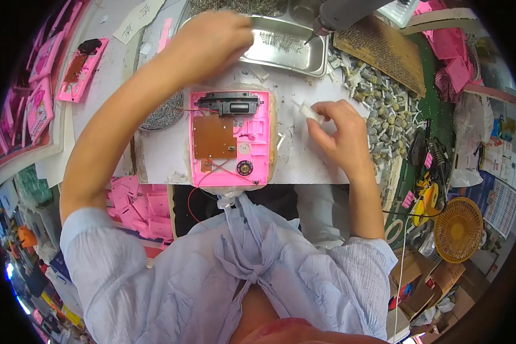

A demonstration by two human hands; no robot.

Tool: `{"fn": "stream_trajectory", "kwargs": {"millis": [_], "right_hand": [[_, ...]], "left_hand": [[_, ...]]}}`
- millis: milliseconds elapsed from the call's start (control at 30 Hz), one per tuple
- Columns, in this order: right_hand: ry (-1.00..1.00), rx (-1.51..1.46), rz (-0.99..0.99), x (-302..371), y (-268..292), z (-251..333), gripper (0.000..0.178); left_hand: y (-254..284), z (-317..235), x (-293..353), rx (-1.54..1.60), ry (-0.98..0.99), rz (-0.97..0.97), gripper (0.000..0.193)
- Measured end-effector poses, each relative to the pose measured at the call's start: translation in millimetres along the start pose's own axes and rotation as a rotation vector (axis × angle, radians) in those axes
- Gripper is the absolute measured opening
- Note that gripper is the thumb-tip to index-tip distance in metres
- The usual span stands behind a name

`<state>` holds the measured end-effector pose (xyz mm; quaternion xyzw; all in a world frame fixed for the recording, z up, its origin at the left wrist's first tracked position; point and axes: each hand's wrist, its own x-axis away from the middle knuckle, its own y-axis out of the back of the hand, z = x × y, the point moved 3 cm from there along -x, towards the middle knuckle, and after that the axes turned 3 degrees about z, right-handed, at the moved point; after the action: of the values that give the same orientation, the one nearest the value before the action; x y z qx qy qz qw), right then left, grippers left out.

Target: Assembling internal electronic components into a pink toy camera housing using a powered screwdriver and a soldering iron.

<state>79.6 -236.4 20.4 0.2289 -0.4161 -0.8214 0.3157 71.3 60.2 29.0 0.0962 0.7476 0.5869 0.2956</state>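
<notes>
You seem to be collecting parts for the open pink housing; the next move likely calls for careful lining-up. Your right hand pinches a small white part between thumb and fingers. Your left hand curls, blurred, over the metal tray; I cannot tell its grip. The housing lies on the bench, left of your right hand, untouched.

The left hand is blurred — the metal tray is partly hidden by it — the grey tool is cut off above.
</notes>
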Motion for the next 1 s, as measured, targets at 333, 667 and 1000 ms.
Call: {"fn": "stream_trajectory", "kwargs": {"millis": [333, 667, 1000], "right_hand": [[-0.021, -0.083, -0.058, 36.9, 19.4, -3.5, 0.022], [0.331, -0.331, -0.138, 32.3, 6.6, 47.3, 0.04], [0.508, -0.441, 0.11, 42.5, -25.4, 68.7, 0.038]], "left_hand": [[-67.6, 34.0, -53.1, -0.266, -0.059, 0.329, 0.016], [10.7, -118.4, 53.6, 1.353, 0.675, 0.195, 0.014], [0.0, -160.7, 103.0, 1.737, 0.995, 0.31, 0.019]]}}
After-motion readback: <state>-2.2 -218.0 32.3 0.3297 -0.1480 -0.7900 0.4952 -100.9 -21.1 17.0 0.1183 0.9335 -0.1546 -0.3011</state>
